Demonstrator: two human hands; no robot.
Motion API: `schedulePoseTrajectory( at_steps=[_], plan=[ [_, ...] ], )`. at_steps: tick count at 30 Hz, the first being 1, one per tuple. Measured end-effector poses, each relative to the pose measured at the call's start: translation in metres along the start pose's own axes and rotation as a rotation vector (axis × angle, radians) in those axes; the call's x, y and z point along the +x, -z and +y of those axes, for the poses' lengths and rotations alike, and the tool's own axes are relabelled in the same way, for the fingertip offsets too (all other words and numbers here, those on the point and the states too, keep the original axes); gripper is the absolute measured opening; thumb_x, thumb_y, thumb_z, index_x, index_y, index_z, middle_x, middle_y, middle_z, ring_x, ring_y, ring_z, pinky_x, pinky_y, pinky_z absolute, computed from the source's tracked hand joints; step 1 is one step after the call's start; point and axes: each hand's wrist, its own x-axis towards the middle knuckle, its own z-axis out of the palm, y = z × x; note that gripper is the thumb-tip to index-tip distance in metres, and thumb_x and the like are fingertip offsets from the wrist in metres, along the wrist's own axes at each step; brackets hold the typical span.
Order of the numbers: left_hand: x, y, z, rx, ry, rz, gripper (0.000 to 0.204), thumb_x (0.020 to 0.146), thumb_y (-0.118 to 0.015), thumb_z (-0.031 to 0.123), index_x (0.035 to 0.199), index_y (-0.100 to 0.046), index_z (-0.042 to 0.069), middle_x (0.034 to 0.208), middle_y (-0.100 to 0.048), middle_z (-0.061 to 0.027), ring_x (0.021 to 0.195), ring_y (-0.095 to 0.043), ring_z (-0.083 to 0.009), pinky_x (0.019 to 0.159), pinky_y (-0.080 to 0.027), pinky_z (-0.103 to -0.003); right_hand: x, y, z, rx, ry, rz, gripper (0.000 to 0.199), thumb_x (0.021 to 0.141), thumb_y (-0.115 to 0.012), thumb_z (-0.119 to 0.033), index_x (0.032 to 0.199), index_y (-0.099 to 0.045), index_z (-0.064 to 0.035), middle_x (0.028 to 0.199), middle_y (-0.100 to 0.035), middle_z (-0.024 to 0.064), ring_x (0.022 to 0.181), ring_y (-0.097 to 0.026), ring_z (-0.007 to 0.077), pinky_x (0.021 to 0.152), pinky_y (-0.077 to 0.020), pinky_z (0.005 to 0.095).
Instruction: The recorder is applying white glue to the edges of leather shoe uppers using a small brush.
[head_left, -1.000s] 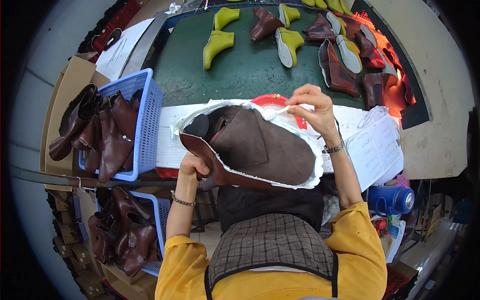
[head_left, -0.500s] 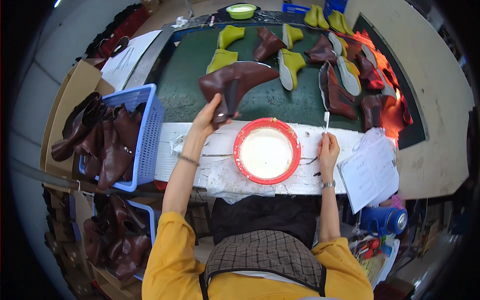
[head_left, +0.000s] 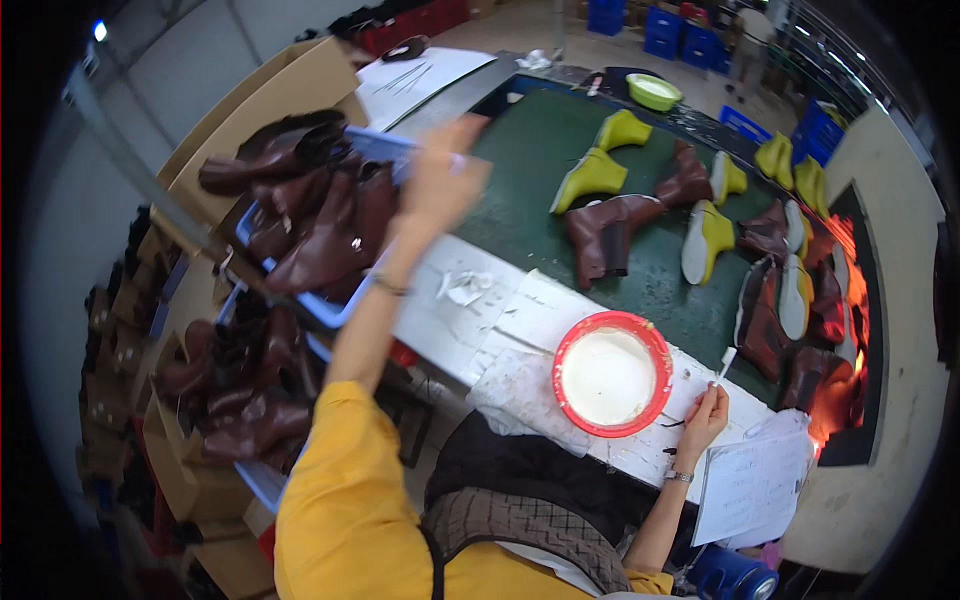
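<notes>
Smeared by motion, my left hand point(head_left: 440, 185) is over the right rim of a blue plastic basket point(head_left: 345, 308) full of brown boots point(head_left: 330, 235). No boot shows in that hand, but its fingers are too blurred to read. My right hand point(head_left: 705, 422) is closed round a small white brush point(head_left: 726, 366), its head pointing up, over the white board at the right. Between my hands stands a red bowl point(head_left: 562, 385) of white liquid. A brown ankle boot point(head_left: 600, 238) lies on the green surface beyond the bowl.
Yellow-green boots point(head_left: 590, 178) and more brown boots stand or lie across the green conveyor-like surface point(head_left: 520, 190), toward an orange-glowing opening point(head_left: 850, 300). Papers point(head_left: 745, 490) and a blue flask point(head_left: 732, 575) are at right. A second basket of boots point(head_left: 260, 395) sits lower left.
My left hand has let go of the brown boot, which now lies on the green surface, and has moved left to the basket. The view has turned left. My right hand still holds the brush.
</notes>
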Motion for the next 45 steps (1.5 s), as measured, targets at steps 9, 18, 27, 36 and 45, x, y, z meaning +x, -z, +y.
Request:
schedulePoseTrajectory(
  at_steps=[9,18,27,36,45],
  plan=[
    [0.027,0.243,-0.330,1.112,0.718,-0.149,0.058,0.094,-0.064,0.033,0.147,-0.049,0.017,0.161,-0.039,-0.0212,0.147,-0.036,-0.0440,0.112,-0.029,-0.074,0.001,-0.012,-0.008,-0.019,-0.039,0.037,0.018,0.105,-0.061,-0.018,0.110,-0.066,-0.0012,0.074,-0.060,-0.0020,0.054,-0.047,0.0021,0.046,-0.0348,0.0196],
    [0.020,0.240,-0.334,1.075,0.609,-0.082,0.043,0.097,-0.062,0.026,0.133,-0.058,0.004,0.129,-0.062,-0.0243,0.117,-0.061,-0.0449,0.094,-0.049,-0.067,-0.003,-0.006,-0.011,-0.094,-0.030,0.057,0.013,0.102,-0.064,-0.013,0.108,-0.065,-0.0007,0.076,-0.062,-0.0014,0.055,-0.049,0.0015,0.047,-0.0361,0.0192],
    [0.023,0.241,-0.298,0.913,0.348,0.263,0.028,0.099,-0.059,0.017,0.117,-0.065,-0.004,0.114,-0.068,-0.0273,0.101,-0.067,-0.0477,0.088,-0.054,-0.055,0.001,-0.011,-0.004,-0.093,-0.017,0.060,0.014,0.102,-0.065,-0.013,0.108,-0.065,-0.0002,0.076,-0.062,-0.0018,0.056,-0.049,0.0016,0.047,-0.0364,0.0194],
    [0.063,0.237,-0.324,0.478,0.428,0.751,0.032,0.100,-0.064,0.026,0.120,-0.067,0.000,0.117,-0.069,-0.0256,0.107,-0.067,-0.0440,0.095,-0.052,-0.054,-0.002,-0.010,-0.005,-0.110,0.008,0.069,0.015,0.102,-0.065,-0.013,0.109,-0.066,0.0002,0.077,-0.063,-0.0016,0.057,-0.050,0.0019,0.048,-0.0371,0.0197],
    [0.132,0.222,-0.170,0.151,0.286,0.873,0.034,0.105,-0.065,0.029,0.121,-0.064,-0.001,0.109,-0.069,-0.0219,0.095,-0.066,-0.0391,0.088,-0.052,-0.050,0.000,-0.006,0.000,-0.109,0.019,0.111,0.016,0.102,-0.065,-0.016,0.109,-0.067,-0.0012,0.075,-0.063,-0.0023,0.056,-0.049,0.0019,0.047,-0.0360,0.0194]
  ],
)
